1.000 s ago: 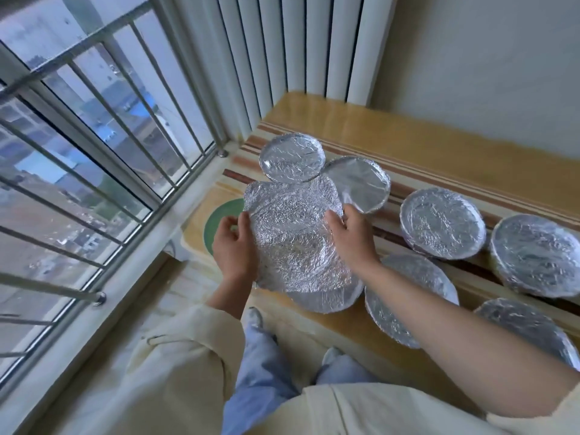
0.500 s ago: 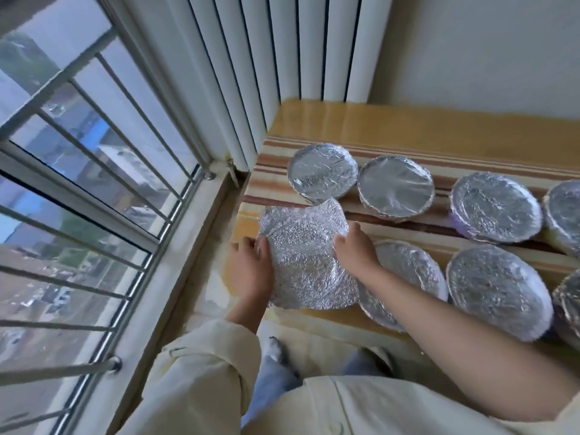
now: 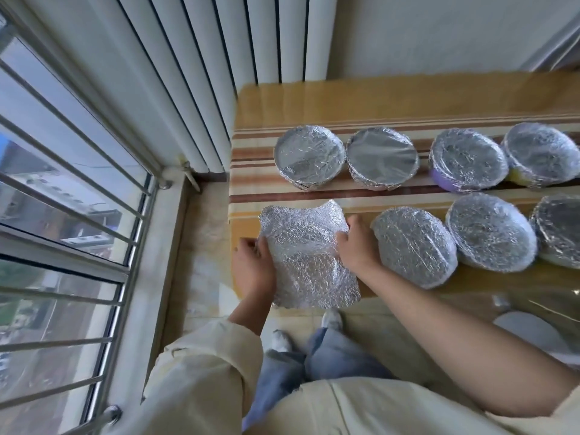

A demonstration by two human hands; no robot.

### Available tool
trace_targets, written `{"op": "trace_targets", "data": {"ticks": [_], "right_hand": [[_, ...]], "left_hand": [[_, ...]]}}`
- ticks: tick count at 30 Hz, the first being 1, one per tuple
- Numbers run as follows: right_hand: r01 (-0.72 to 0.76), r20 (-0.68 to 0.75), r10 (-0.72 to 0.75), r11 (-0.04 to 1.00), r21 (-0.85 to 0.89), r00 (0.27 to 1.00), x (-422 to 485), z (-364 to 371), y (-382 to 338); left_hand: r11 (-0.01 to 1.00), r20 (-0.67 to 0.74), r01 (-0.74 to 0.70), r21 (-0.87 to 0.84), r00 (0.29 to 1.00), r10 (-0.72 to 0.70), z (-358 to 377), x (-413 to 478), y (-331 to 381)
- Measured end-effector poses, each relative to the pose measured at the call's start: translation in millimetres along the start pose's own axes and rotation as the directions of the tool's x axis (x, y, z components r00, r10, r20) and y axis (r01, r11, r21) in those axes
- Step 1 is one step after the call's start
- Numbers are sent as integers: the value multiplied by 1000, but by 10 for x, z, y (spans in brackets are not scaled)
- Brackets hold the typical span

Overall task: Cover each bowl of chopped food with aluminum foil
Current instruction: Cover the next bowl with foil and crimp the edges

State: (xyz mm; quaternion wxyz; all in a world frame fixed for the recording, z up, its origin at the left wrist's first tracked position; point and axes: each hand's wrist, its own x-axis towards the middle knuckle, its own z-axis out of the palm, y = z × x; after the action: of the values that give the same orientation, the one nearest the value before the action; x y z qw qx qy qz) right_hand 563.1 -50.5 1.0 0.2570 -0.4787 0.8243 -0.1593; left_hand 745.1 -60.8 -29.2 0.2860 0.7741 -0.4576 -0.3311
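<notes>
Foil sheet (image 3: 309,259), crinkled, held between left grip (image 3: 254,265) and right grip (image 3: 354,246), each clamped on a side edge, over table (image 3: 314,98) corner. Covered bowl (image 3: 414,246) just right of right grip; six more beyond.

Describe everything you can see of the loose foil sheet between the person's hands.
The foil sheet is silvery, finely crinkled aluminium, roughly rectangular with a ragged, curled far edge. It is spread over the near left corner of the table, its near edge overhanging. The left hand grips its left edge; the right hand its right edge. Anything beneath is hidden.
</notes>
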Motion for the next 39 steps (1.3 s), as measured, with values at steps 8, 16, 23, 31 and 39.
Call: {"op": "trace_targets", "data": {"ticks": [8, 16, 23, 31, 39], "right_hand": [[96, -88, -86, 989, 112, 992, -16, 185, 24], [185, -231, -155, 976, 115, 961, -106, 225, 120], [174, -220, -148, 980, 101, 964, -91, 313, 168], [144, -235, -99, 973, 182, 967, -82, 338, 173], [181, -284, -140, 976, 123, 948, -118, 253, 120]], "left_hand": [[992, 25, 21, -124, 1000, -18, -135, 77, -101], [998, 40, -56, 5, 998, 56, -70, 71, -190], [994, 61, -106, 0, 992, 106, -86, 84, -170], [972, -79, -199, 127, 975, 210, -66, 108, -204], [465, 401, -741, 485, 661, 634, 45, 18, -173]]}}
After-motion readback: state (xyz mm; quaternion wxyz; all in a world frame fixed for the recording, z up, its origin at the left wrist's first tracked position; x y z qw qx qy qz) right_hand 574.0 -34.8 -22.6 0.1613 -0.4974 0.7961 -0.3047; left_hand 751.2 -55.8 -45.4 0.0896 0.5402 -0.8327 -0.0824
